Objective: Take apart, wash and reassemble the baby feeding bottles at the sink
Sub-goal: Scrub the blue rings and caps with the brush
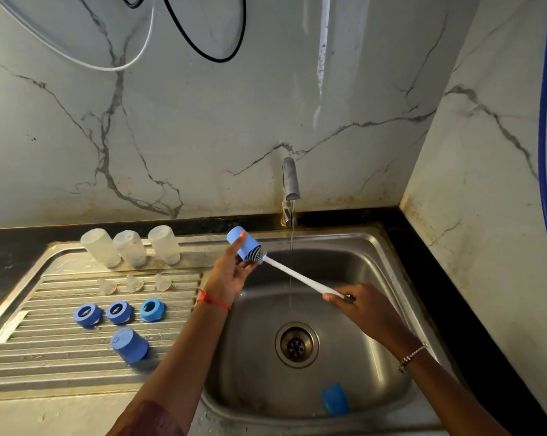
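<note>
My left hand (231, 272) holds a blue bottle cap (243, 243) over the sink's left edge. My right hand (357, 305) grips the white handle of a bottle brush (300, 278), whose grey bristle head is inside the cap's open end. Three clear bottle bodies (130, 248) stand upside down at the back of the drainboard. In front of them lie three clear teats (135, 283), then three blue screw rings (119, 312), and one more blue cap (130, 346) upside down. Another blue cap (335, 399) lies in the sink basin.
The tap (290, 184) runs a thin stream into the steel sink (376, 256), with the drain (296, 344) at its middle. The ribbed drainboard (30, 350) lies on the left. Marble walls close the back and right; cables hang above.
</note>
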